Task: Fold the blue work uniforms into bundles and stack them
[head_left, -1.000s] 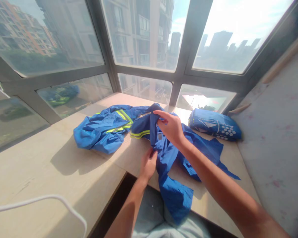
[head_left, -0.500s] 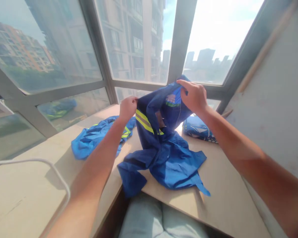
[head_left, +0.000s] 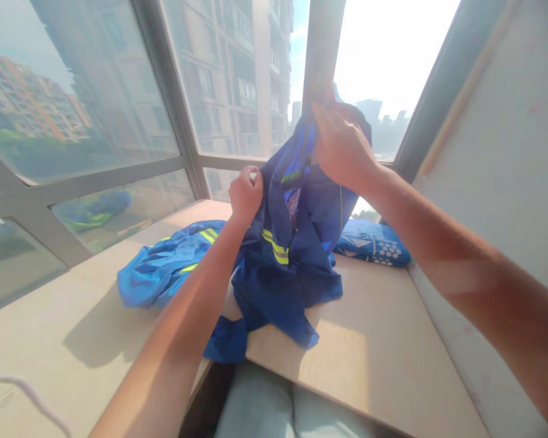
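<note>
Head view | jacket (head_left: 301, 255): held up, lower folds over table (head_left: 388, 328) | left hand (head_left: 246, 193), right hand (head_left: 344, 146): fingers pinching its upper part | probably light, limp cloth — grip by seams, not loose flaps

- blue jacket (head_left: 313, 231), looks navy in the shade, yellow-and-grey stripe on it
- pulled up at the upper end, super crumpled
- lower end droops over the table (head_left: 388, 328)
</note>
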The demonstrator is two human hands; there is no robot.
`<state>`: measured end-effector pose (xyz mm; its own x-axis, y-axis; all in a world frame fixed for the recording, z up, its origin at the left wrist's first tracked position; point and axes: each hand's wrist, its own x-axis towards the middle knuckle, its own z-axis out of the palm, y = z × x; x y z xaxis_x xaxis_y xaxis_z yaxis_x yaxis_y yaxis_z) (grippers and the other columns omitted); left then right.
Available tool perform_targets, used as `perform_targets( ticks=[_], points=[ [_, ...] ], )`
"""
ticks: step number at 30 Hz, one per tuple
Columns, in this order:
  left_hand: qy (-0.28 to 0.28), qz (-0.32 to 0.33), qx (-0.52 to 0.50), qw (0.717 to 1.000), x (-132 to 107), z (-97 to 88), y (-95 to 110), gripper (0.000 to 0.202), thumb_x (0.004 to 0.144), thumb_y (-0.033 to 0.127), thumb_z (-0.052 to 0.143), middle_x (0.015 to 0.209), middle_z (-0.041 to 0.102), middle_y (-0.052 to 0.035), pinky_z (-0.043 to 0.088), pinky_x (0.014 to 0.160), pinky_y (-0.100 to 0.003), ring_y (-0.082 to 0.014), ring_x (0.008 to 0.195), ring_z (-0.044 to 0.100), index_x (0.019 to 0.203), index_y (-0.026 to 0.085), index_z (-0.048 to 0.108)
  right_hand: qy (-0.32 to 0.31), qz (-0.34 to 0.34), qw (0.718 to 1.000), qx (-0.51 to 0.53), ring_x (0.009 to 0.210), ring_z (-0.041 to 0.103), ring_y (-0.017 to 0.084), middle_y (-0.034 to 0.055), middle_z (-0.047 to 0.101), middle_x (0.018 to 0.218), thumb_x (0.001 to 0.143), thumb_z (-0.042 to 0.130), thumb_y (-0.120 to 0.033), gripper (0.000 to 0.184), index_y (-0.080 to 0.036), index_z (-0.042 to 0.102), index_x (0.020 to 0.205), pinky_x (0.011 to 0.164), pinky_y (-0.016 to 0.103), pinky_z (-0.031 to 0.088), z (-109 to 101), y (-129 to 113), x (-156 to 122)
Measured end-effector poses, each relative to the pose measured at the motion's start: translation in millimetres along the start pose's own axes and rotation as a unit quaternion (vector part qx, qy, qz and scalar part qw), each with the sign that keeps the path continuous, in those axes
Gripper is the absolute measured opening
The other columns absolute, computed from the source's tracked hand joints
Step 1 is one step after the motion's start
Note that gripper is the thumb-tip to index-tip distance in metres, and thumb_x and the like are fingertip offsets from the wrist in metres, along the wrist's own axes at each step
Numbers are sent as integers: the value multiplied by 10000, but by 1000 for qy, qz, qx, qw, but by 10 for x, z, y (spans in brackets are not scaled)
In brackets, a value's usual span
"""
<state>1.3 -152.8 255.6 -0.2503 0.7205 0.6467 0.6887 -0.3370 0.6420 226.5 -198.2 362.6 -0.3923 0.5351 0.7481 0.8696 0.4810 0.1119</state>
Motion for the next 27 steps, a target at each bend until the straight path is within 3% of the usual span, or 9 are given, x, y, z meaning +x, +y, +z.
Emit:
perform_targets(
  ticks=[4,7,10,13,15,18,21,24,27],
  points=[
    [22,-43,-101,994,-935,282,-69,479,985,480,464,1153,693,-122,514,874,-331,-213,972,684,1344,162,475,-27,6,999,-31,1209,494,326,223,549,1337,919,388,-90,634,-39,267,1540,1036,458,369,270,5,-265],
    [12,-75,-143,987,-1630,542,-225,541,917,426,582,1283,625,-151,526,898,-332,-224,1061,657,1367,163,438,-29,3,999,-45,1187,496,324,220,559,1312,936,366,-111,615,-37,280,1540,1041,449,359,410,-11,-420],
    [-38,-121,-137,982,-1924,740,-425,347,896,322,540,1114,691,-112,522,919,-365,-236,1030,664,1206,169,575,-36,2,998,-43,1194,491,333,226,559,1307,924,383,-130,624,-30,294,1534,1034,457,360,478,-6,-530],
    [-64,-164,-152,973,-1854,765,-627,261,859,316,520,944,715,-71,534,877,-377,-239,938,678,1025,169,659,-54,18,998,-32,1212,489,352,251,555,1315,894,401,-156,657,-3,302,1526,1012,487,366,529,106,-633],
    [-63,-211,-199,955,-1715,676,-758,319,836,332,528,910,722,-58,550,816,-361,-228,879,683,1070,165,665,-57,39,998,-12,1216,496,359,242,579,1302,874,404,-196,666,-24,341,1514,999,520,361,578,251,-727],
    [-87,-254,-232,935,-1492,439,-963,371,810,364,548,896,737,-61,556,724,-328,-205,798,683,1096,162,670,-55,92,993,38,1203,511,357,170,667,1188,816,458,-327,588,-220,535,1389,988,571,336,689,498,-932],
    [-129,-217,-172,952,-1312,173,-1192,348,797,409,582,904,748,-74,551,717,-320,-199,787,683,1033,176,687,-94,146,983,68,1133,551,355,141,711,953,747,526,-411,348,-371,691,1050,944,566,342,822,652,-1186],
    [-165,-154,-50,973,-1192,-14,-1407,298,823,426,557,890,747,-76,542,750,-330,-208,789,673,950,201,704,-159,163,973,26,1037,585,339,155,690,877,786,529,-381,211,-332,729,832,864,504,395,953,662,-1428],
    [-191,-103,84,972,-1167,-47,-1526,261,850,385,518,889,740,-81,527,784,-338,-224,799,661,902,213,708,-186,120,974,-40,1053,565,325,164,688,1016,865,504,-282,265,-234,763,837,853,446,423,1091,605,-1625]
  ],
)
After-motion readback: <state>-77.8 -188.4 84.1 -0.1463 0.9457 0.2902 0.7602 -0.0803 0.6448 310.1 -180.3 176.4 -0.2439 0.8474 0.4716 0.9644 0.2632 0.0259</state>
